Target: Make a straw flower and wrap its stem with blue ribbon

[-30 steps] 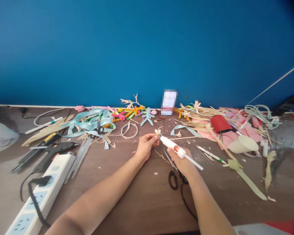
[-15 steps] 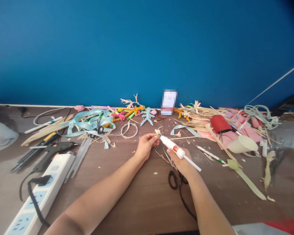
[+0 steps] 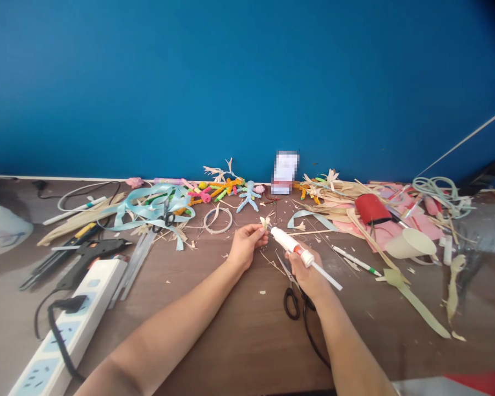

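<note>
Between left fingers (image 3: 259,235) — straw flower (image 3: 265,222)

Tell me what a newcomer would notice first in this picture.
The eye lands at the centre, where the left hand pinches a small straw piece and the right hand points a white tube at it. Behind them, under the deep blue wall, a light blue ribbon tangle sprawls on the left and a straw heap with a red cup on the right. A white power strip lies near left.
</note>
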A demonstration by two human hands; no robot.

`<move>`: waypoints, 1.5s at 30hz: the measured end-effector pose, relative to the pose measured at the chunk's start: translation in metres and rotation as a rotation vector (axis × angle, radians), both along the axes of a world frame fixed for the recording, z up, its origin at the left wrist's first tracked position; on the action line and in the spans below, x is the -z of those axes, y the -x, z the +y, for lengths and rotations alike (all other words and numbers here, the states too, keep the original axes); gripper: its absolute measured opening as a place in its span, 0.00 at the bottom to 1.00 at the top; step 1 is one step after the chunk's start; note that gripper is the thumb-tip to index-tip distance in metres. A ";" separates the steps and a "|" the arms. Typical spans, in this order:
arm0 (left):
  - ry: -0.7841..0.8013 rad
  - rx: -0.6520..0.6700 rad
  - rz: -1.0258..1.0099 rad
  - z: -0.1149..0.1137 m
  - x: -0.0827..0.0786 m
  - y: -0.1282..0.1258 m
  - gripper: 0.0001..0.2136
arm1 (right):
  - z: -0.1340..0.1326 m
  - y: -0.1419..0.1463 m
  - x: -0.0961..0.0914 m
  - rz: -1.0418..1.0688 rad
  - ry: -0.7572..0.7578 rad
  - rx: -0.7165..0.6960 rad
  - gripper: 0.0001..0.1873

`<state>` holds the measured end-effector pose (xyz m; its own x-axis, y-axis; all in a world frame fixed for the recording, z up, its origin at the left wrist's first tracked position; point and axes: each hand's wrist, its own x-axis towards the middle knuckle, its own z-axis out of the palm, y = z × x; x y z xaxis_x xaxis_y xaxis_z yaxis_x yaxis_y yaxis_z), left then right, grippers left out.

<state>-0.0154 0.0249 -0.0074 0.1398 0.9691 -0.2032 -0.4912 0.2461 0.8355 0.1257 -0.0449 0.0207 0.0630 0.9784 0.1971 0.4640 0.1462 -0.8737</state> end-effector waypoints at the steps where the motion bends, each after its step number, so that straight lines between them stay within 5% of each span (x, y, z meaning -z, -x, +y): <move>1: -0.001 0.000 0.003 0.000 0.000 0.000 0.12 | 0.000 0.000 0.000 -0.020 0.003 0.007 0.22; 21: -0.022 0.015 0.032 -0.002 -0.004 0.000 0.12 | -0.002 0.001 -0.006 -0.166 -0.063 0.106 0.23; 45: -0.044 0.017 0.005 -0.001 0.002 -0.001 0.11 | -0.002 0.000 -0.007 -0.243 -0.066 0.050 0.20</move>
<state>-0.0148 0.0236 -0.0098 0.1551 0.9747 -0.1609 -0.4832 0.2169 0.8482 0.1255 -0.0474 0.0278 0.0540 0.9596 0.2762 0.6674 0.1710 -0.7248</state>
